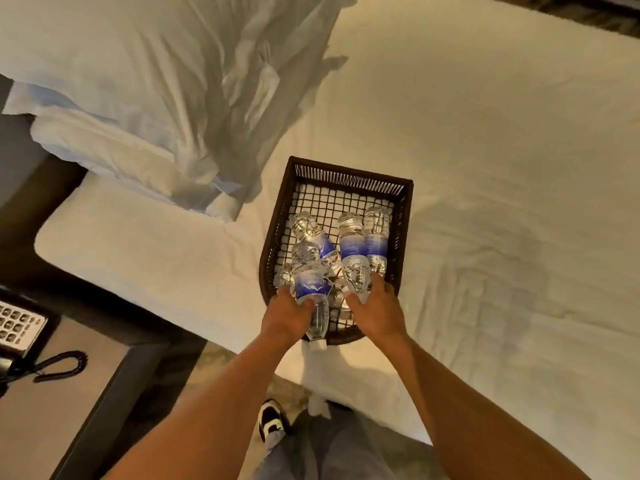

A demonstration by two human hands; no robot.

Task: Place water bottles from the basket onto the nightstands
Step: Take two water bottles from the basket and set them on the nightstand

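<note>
Nearest to us we see a shoe [272, 421] on the floor, and at the left a nightstand [52, 393] with a phone [17, 327] on it. Above them our left hand [289, 311] is closed around one bottle [310, 289] with its cap toward us, and our right hand [375, 308] grips a second bottle [355, 258], both over the near end of the basket [403, 216]. More bottles lie inside the basket, which stands on the bed [502, 168], and farther away at the left lie the pillows [138, 81].

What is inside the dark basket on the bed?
The basket holds clear water bottles with blue labels; the left hand and right hand each grip one. Hands cover the near end.
</note>
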